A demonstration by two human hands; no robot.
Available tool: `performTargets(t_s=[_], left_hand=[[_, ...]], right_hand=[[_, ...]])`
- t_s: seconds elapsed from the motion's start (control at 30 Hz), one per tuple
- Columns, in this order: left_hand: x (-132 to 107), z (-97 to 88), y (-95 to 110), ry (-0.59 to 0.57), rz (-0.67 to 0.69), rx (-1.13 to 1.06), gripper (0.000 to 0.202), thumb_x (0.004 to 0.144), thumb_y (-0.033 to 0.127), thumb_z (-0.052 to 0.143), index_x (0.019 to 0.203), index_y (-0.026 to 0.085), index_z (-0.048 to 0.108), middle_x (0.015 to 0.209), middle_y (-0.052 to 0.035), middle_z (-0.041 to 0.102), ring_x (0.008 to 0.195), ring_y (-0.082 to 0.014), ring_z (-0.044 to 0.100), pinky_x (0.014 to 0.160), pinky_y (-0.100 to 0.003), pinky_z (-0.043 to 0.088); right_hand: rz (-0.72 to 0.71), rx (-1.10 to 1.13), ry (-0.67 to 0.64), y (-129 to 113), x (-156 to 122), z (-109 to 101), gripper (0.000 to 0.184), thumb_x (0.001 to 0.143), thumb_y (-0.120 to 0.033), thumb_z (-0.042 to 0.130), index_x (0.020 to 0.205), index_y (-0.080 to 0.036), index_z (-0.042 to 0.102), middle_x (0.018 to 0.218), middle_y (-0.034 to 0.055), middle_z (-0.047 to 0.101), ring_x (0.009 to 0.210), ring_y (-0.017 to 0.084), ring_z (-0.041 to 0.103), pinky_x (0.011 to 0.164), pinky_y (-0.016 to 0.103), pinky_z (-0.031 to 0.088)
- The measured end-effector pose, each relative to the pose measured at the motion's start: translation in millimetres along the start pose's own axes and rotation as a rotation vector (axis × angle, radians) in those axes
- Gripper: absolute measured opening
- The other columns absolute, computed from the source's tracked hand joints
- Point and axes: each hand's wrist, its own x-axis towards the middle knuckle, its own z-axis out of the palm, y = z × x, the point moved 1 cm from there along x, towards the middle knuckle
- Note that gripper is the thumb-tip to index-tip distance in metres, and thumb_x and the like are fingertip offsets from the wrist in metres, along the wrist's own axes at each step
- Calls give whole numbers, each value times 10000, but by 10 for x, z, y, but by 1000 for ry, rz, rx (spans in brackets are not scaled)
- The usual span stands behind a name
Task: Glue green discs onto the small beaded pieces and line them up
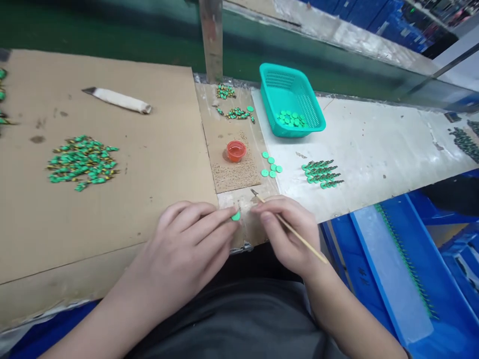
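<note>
Between the fingertips of my left hand is a small green disc, held near the table's front edge. My right hand is closed round a thin wooden brush, its dark tip pointing up and away from me. Just beyond both hands, a small red cup of liquid stands on a speckled piece of cardboard. Several loose green discs lie to the right of the cup. Further right, green discs with dark twisted stems stand in rows.
A teal basket with green discs sits behind. On the left cardboard lie a heap of small green-and-gold pieces and a white-wrapped tool. More small pieces are behind the cup. Blue bins stand at the lower right.
</note>
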Motion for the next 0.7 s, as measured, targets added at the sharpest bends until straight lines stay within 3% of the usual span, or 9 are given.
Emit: performTargets(t_s=[0.17,0.3,0.37,0.47,0.53,0.6,0.7], left_hand=[[-204,-244,110,150,-51,-12,293,1066,73,754,1285,266,777,1313,-84,910,1077,-258,796,1007,-472,561],[-474,-523,286,219,-164,17,323,1034,36,739,1241,281,775,1177,-32,915,995,-193,819,979,-394,605],[-632,-671,213,204,-267,62,319,1038,67,720,1228,316,781,1147,1,921,1006,-184,841,987,-372,626],[-867,-1048,-166,195,-467,259,200,1078,201,679,1178,303,819,1102,-37,910,1014,-237,849,979,-405,637],[-983,-1372,-520,209,-639,379,247,1106,282,618,1241,258,824,1104,-73,886,888,-247,798,894,-422,629],[-1032,-1641,-880,149,-757,435,275,1072,357,629,1214,254,841,1016,-64,852,793,-254,735,828,-427,612],[-998,-1831,-1304,-21,-800,443,285,1003,428,669,1144,293,877,1106,-85,850,1061,-320,791,1018,-467,635]], right_hand=[[-140,-90,-151,64,36,157,162,1119,-137,739,1234,-249,755,1185,85,909,1122,262,864,1024,445,691],[-149,-151,-173,64,-31,244,183,1112,-123,710,1222,-259,760,1106,79,878,1062,286,845,951,457,690],[-135,-175,-145,92,-89,267,148,1117,-140,725,1187,-268,755,1087,79,866,1024,294,841,912,462,686],[-180,-186,-125,139,-169,292,115,1116,-191,776,1182,-282,749,1078,61,872,981,295,854,878,456,680],[-177,-199,-90,137,-209,292,86,1129,-212,774,1156,-287,740,1071,57,864,994,303,860,883,460,679],[-175,-218,-47,115,-231,281,62,1140,-239,771,1146,-287,732,1067,57,860,988,302,862,871,456,684],[-172,-230,18,84,-227,253,36,1139,-268,765,1146,-284,734,1050,48,861,922,278,865,843,437,699]])
